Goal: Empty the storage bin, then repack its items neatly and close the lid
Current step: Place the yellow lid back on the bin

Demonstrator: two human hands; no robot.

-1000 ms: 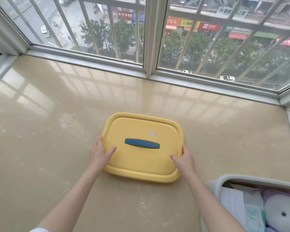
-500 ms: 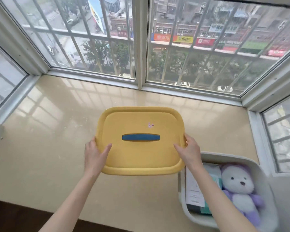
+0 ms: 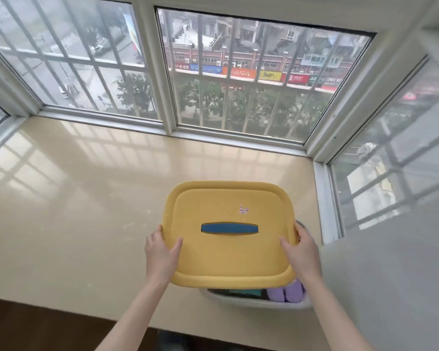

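Yellow lid (image 3: 226, 262) held over the storage bin (image 3: 254, 304) at lower right, and the fit is the risk here!

Nearest the camera, the bin's front rim peeks out under the lid, with a purple plush toy (image 3: 287, 292) showing right at that edge. If the toy stands proud, the lid may rock and not seat. The lid also looks offset to the left of the bin, so lowering it now could catch one rim and tip. Now the hands: left hand (image 3: 160, 254) and right hand (image 3: 302, 254) clamp the lid's opposite side edges, thumbs flat on top. The fingers are tucked under, out of sight. The blue handle (image 3: 229, 228) is untouched. Beyond lie the beige window ledge (image 3: 74, 211) and the barred window (image 3: 251, 84).
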